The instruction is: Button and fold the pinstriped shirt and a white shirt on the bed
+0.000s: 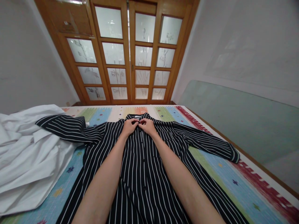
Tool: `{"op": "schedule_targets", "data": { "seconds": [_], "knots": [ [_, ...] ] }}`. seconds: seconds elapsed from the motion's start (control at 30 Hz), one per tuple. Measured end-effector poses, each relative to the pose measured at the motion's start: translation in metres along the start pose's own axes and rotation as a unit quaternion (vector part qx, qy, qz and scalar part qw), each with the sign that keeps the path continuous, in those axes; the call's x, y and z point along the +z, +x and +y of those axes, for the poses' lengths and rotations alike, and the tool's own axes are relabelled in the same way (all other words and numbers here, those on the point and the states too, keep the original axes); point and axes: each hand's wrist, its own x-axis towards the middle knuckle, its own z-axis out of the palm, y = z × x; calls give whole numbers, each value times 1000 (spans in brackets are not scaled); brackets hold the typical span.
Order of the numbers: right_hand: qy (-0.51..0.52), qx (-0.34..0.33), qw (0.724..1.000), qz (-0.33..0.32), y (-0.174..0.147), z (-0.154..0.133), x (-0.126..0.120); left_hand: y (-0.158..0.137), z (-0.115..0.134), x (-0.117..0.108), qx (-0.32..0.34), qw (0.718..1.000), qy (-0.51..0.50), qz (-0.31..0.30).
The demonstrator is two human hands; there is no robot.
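Observation:
A black shirt with white stripes (137, 161) lies spread face up, its collar at the far end and its sleeves out to both sides. Just below the collar, my left hand (130, 126) pinches the front edge of the shirt. My right hand (148, 125) grips the opposite edge, and the fingertips of both hands meet at the top of the front opening. Any button between the fingers is hidden. Lower down, the front placket shows small dark buttons.
The shirt rests on a colourful patterned bed cover (224, 168). A heap of white cloth (30, 158) lies at the left, partly under one sleeve. A pale headboard-like panel (245, 115) runs along the right. Wooden glazed doors (130, 56) stand beyond the far edge.

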Motion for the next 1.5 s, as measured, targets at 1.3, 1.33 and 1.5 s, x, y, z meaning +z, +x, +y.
{"op": "schedule_targets", "data": {
  "seconds": [1.3,1.33,1.5],
  "knots": [
    [-17,4,1000,-18,2,2,2,-2,5,-4,-28,999,-31,5],
    [-23,0,1000,-19,2,2,3,-2,5,-4,-26,999,-35,4],
    [-51,-21,998,-16,1,3,5,-2,4,-3,-13,999,-48,-6]
  ]
}}
